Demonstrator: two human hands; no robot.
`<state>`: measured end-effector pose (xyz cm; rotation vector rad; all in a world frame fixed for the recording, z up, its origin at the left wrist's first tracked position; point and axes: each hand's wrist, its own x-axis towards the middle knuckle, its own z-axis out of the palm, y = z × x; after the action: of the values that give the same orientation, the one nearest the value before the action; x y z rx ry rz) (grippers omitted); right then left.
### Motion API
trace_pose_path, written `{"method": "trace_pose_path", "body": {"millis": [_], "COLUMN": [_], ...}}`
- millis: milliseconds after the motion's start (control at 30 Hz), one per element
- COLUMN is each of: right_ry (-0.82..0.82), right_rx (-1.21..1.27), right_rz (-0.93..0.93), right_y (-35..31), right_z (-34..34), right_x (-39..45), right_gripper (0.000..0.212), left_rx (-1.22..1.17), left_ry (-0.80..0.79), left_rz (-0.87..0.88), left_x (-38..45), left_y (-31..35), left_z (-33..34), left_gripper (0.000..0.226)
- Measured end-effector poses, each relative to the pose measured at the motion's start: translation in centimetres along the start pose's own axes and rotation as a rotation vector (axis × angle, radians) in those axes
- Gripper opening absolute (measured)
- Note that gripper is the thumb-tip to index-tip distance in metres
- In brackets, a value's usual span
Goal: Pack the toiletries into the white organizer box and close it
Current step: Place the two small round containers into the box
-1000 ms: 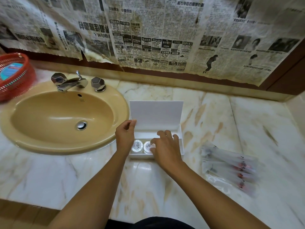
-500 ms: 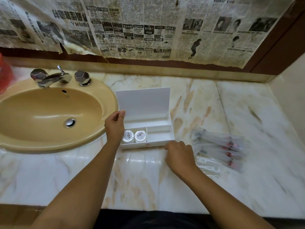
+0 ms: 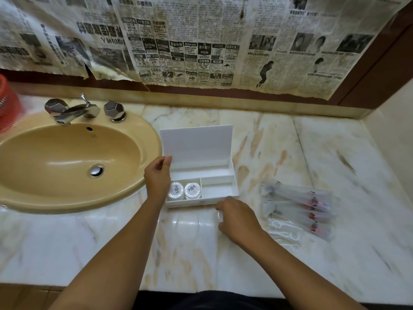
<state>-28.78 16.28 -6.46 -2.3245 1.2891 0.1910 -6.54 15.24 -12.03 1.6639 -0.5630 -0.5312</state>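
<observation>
Two round white tubs (image 3: 183, 190) sit side by side in the front left part of the white organizer box (image 3: 220, 193). The box stands on the marble tabletop (image 3: 290, 153), just beside the tan sink (image 3: 67, 157). Its lid (image 3: 196, 145) is up and leans back. The other parts of the box hold nothing that I can see.

The left hand (image 3: 157, 175) is at the left end of the box. Its thumb and fingers pinch the left edge of the lid, near the bottom corner. The right hand (image 3: 237, 218) is over the tabletop, just in front of the right front corner of the box. Its fingers are bent in. Something small and clear seems to be under the fingertips, but it is too blurry to tell if the hand holds it.

To the right of the box lies a bunch of long clear packets (image 3: 299, 209) with red and dark bits inside. They lie flat on the tabletop, close together. A clear packet with white picks (image 3: 285, 231) lies in front of them, near the right hand.

Behind the sink is a shiny tap (image 3: 76, 110) with two knobs. A red basket (image 3: 7, 104) peeks in at the far left. Old newspaper (image 3: 201, 41) covers the wall.
</observation>
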Motion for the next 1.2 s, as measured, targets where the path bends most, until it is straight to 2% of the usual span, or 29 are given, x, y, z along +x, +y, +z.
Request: {"method": "trace_pose_path", "body": {"millis": [67, 200, 400, 500, 700, 1200], "right_ry": [-0.010, -0.033, 0.076, 0.100, 0.102, 0.069], "right_rx": [0.006, 0.024, 0.050, -0.006, -0.138, -0.245], "right_rz": [-0.041, -0.120, -0.228, -0.246, -0.305, -0.335], "right_y": [-1.3, -3.6, -5.8, -6.5, -6.6, -6.8], "right_z": [-0.9, -2.4, -4.0, -3.9, -2.7, -2.6], "right_x": [0.3, 0.8, 3.7, 5.6, 7.1, 6.5], "right_gripper": [0.017, 0.027, 0.027, 0.020, 0.022, 0.011], "left_rx": [0.002, 0.009, 0.001, -0.004, -0.001, 0.012], "left_ry": [-0.001, -0.007, 0.000, 0.007, 0.015, 0.023], "left_rz": [-0.009, -0.004, -0.017, -0.040, -0.042, -0.034], "left_x": [0.1, 0.1, 0.2, 0.1, 0.1, 0.0], "left_y": [-0.1, -0.2, -0.1, -0.1, -0.1, 0.0], "left_z": [-0.1, -0.1, -0.1, 0.0, 0.1, 0.1], "left_gripper": [0.014, 0.018, 0.017, 0.017, 0.016, 0.014]}}
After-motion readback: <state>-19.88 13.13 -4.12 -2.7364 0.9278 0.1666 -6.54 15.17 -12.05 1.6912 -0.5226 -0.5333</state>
